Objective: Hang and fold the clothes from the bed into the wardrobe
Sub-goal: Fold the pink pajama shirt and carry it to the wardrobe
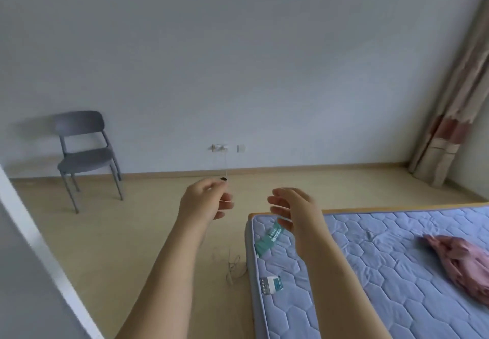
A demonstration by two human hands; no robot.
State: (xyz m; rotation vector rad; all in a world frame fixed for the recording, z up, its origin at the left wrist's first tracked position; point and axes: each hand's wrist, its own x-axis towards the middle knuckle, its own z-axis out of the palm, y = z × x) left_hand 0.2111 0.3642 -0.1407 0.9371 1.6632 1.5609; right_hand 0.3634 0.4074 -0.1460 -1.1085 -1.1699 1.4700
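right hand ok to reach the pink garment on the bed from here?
Probably yes. The right hand is open and empty above the mattress corner. Only bare mattress lies between it and the pink garment, though a lean rightward may be needed.

The person's arms are showing bare skin along their whole visible length. The left forearm (169, 272) and the right forearm (333, 272) are running uncovered from the bottom edge to the wrists. The left hand (203, 201) and the right hand (296, 209) are showing bare too, with slim fingers.
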